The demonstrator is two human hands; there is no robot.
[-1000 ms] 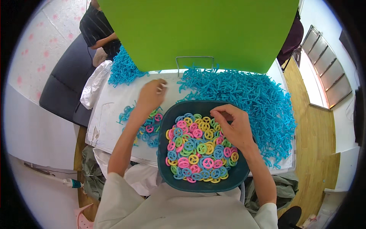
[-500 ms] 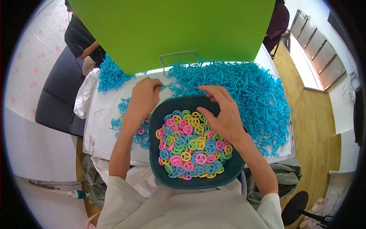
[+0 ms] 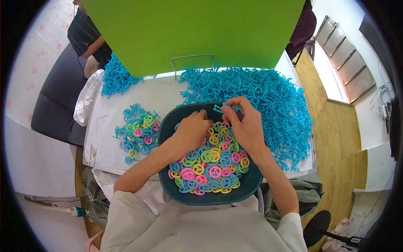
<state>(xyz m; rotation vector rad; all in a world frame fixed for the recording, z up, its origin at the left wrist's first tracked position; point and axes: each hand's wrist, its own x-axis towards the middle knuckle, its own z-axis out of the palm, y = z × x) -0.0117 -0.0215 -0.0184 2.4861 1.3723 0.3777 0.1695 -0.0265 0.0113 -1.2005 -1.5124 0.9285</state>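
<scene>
A dark green tub [image 3: 167, 185] in front of me holds many small spoked plastic wheels [image 3: 205, 157] in pink, yellow, green and blue. My left hand [image 3: 191, 133] reaches into the tub's left side, fingers curled down among the wheels; its fingertips are hidden, so what they hold cannot be made out. Above the far right rim, my right hand [image 3: 248, 128] pinches a small blue forked plastic piece [image 3: 218, 108] between thumb and fingers. A big heap of similar blue pieces [image 3: 268, 98] lies beyond and right of the tub.
Left of the tub, wheels joined to blue stems [image 3: 138, 130] lie loosely piled on the white table [image 3: 105, 143]. A green panel [image 3: 193, 33] with a wire handle [image 3: 192, 56] stands at the back. Another blue heap [image 3: 117, 77] sits far left, near a seated person [image 3: 87, 35].
My left hand has moved from the blue heap's edge down into the tub. My right hand, open before, has closed on a blue forked piece. The view has shifted slightly.
</scene>
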